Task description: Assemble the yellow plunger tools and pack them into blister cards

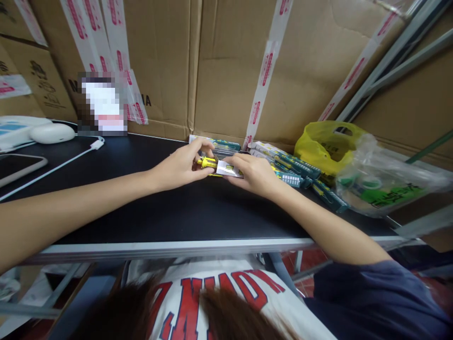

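Observation:
Over the middle of the black table, my two hands work close together. My left hand (189, 163) is closed, fingers and thumb around a yellow-handled tool (207, 162) whose exact kind I cannot make out. My right hand (253, 172) grips a slim carton (226, 168) with a white side showing. The tool's right end meets the carton's left end; whether it is inside is hidden. Just behind my hands lie clear plastic packaging (224, 151) and a green-and-white carton (228, 144).
Several slim green-and-white cartons (293, 163) lie right of my hands. Beyond them sit a yellow plastic bag (318, 141) and a clear bag (382, 189). At left are a phone (17, 167), a white cable (60, 166) and a white rounded device (52, 133). Large cardboard boxes (226, 71) stand behind.

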`<state>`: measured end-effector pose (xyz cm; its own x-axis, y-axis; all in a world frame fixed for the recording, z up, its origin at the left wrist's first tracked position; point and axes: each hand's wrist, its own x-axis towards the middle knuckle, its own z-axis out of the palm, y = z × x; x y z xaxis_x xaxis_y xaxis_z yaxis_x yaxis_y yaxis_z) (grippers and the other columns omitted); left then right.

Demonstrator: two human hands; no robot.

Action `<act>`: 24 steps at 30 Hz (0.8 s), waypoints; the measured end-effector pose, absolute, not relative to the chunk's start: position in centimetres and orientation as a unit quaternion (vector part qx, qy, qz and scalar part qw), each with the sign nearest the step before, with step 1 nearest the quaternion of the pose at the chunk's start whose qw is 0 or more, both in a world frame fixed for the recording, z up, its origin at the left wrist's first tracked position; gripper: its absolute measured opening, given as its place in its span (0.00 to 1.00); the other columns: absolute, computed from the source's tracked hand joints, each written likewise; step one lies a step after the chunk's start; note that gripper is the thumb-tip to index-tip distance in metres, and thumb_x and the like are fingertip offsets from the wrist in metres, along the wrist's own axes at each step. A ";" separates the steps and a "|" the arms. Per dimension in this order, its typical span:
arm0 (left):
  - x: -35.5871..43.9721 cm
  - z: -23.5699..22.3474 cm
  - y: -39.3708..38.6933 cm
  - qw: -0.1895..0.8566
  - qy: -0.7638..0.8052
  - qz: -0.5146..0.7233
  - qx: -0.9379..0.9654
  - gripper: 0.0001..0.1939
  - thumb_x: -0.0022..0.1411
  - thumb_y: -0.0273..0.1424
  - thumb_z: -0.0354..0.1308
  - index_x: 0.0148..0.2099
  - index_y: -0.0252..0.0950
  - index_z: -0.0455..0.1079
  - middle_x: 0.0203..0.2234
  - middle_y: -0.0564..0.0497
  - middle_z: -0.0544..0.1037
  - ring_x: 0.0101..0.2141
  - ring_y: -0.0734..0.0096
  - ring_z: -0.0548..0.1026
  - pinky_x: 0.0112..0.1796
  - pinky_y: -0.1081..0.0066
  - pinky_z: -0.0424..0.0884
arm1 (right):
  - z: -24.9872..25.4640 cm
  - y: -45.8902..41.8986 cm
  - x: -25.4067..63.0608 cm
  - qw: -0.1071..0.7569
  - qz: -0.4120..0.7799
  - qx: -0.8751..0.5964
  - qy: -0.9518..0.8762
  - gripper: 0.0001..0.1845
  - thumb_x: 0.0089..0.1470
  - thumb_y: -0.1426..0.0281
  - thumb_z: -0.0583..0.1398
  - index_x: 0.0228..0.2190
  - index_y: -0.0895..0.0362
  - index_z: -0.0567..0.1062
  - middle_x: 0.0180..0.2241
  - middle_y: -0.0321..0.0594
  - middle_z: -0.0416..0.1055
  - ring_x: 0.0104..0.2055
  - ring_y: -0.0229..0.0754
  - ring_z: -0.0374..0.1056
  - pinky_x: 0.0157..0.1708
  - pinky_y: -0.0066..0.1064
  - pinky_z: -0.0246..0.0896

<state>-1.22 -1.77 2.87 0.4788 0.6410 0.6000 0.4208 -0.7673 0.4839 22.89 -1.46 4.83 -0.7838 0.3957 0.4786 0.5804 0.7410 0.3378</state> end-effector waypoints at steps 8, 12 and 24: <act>-3.2 2.7 1.0 0.087 0.326 0.355 0.872 0.16 0.57 0.35 0.58 0.47 0.36 0.66 0.35 0.51 0.74 0.36 0.69 0.73 0.40 0.68 0.68 | 5.6 -0.4 23.6 0.214 -0.190 -0.329 -0.900 0.19 0.55 0.61 0.59 0.45 0.58 0.74 0.38 0.45 0.76 0.35 0.43 0.70 0.31 0.29 0.57; -3.1 2.0 1.5 0.051 0.333 0.380 0.862 0.14 0.56 0.39 0.60 0.41 0.35 0.68 0.38 0.48 0.72 0.35 0.70 0.71 0.38 0.67 0.68 | 5.6 -0.2 23.7 0.225 -0.163 -0.333 -0.901 0.19 0.55 0.62 0.60 0.44 0.59 0.74 0.37 0.45 0.77 0.33 0.42 0.70 0.31 0.29 0.57; -3.3 3.3 0.4 -0.022 0.322 0.469 0.822 0.11 0.63 0.37 0.55 0.37 0.35 0.74 0.45 0.46 0.70 0.33 0.73 0.70 0.34 0.70 0.67 | 5.9 0.1 23.9 0.235 -0.162 -0.333 -0.899 0.19 0.54 0.62 0.60 0.45 0.58 0.75 0.38 0.44 0.77 0.33 0.42 0.70 0.32 0.28 0.56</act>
<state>-3.30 0.37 3.29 0.3518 0.5097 0.7851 0.5501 -0.7912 0.2672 23.92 0.05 5.88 -0.6681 0.5219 0.5304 0.6743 0.7260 0.1349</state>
